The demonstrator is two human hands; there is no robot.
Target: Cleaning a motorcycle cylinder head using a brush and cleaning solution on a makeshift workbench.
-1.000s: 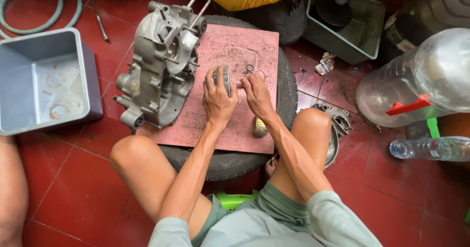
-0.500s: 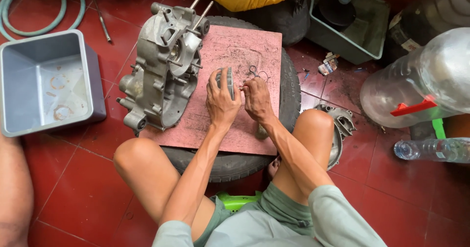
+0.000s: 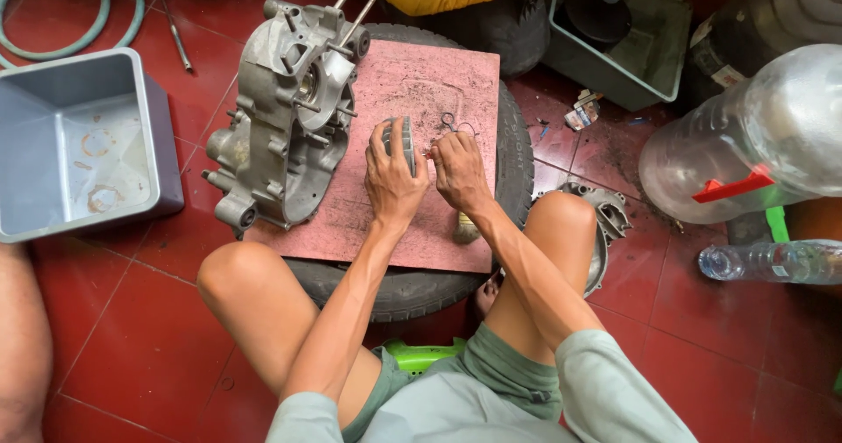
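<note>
At frame centre the left hand (image 3: 393,180) is gripping a ribbed grey part (image 3: 400,140) while the right hand (image 3: 458,173) is pinching at it, the engine casing (image 3: 285,118) lying bare alongside, unassembled.

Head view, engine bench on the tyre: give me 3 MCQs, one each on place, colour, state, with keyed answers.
1. Where does the grey cast-metal engine crankcase lie?
A. On the pinkish square board
B. Inside the grey plastic tub
C. On the person's lap

2. What colour is the clip-like piece on the large clear plastic jug?
A. Blue
B. Red
C. Yellow

3. What is the left hand doing?
A. Resting flat on the floor
B. Holding a hose
C. Gripping a small ribbed grey metal part

Answers:
1 A: the crankcase sits on the left edge of the pinkish square board, which lies on the black tyre.
2 B: a red piece crosses the jug's side.
3 C: its fingers wrap the small ribbed grey metal part, with the right hand beside it.
</note>
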